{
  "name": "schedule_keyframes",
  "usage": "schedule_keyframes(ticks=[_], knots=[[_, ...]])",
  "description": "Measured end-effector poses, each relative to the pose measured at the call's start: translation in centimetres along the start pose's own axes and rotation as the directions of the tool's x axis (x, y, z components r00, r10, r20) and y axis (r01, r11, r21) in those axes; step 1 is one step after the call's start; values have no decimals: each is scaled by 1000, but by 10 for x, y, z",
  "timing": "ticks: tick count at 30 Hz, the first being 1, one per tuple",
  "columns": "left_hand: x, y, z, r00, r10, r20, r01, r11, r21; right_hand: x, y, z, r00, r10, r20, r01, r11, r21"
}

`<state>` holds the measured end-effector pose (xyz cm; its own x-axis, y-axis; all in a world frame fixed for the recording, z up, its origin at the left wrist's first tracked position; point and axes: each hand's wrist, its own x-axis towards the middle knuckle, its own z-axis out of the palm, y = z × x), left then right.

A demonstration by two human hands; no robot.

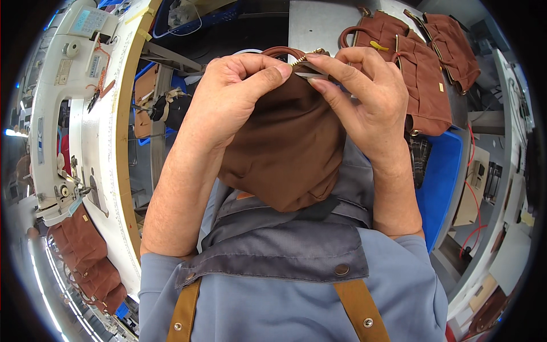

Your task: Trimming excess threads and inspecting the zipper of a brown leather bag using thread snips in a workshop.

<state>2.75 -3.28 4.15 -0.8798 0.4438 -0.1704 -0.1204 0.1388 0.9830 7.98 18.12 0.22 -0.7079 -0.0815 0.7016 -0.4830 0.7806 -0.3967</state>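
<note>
A brown fabric bag [279, 142] hangs in front of my chest, its smooth cloth bulging toward my lap. At its top edge runs a gold-toothed metal zipper [298, 61]. My left hand [233, 91] is closed, thumb and bent fingers pinching that edge at the left end of the visible teeth. My right hand [367, 85] grips the edge from the other side, index fingertip by the teeth and thumb below. A thin pale strip shows between its fingertips; I cannot make out what it is. A reddish-brown handle [276, 51] arches behind the left fingers.
At left, a white sewing machine [62, 114] stands on a table with a worn wooden edge [126, 85]; brown bags [85, 251] lie near it. Several finished-looking brown bags [421, 80] lie on the table at the back right. Below them is a blue bin [441, 182].
</note>
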Motion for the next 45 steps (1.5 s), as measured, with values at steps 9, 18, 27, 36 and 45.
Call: schedule_keyframes(ticks=[9, 18, 27, 36, 45], knots=[[-3, -1, 0, 1000, 3, 13, -3, 1000, 17, 3, 0, -3, 1000, -24, -2, 24, 1000, 2], [-6, -3, 0, 1000, 13, 16, -12, 998, -55, 1, 1, 4, 997, -47, -62, 47, 999, 7], [-8, -5, 1, 1000, 0, 15, 1, 998, -71, -2, -5, 8, 993, -63, -97, 63, 998, -1], [-11, -6, 3, 1000, 6, 0, -6, 993, -115, -1, 6, 3, 998, 28, -55, -20, 989, 145], [-10, -7, 7, 1000, 16, 2, -15, 988, -156, 0, -1, -2, 1000, 1, -16, 1, 993, 116]])
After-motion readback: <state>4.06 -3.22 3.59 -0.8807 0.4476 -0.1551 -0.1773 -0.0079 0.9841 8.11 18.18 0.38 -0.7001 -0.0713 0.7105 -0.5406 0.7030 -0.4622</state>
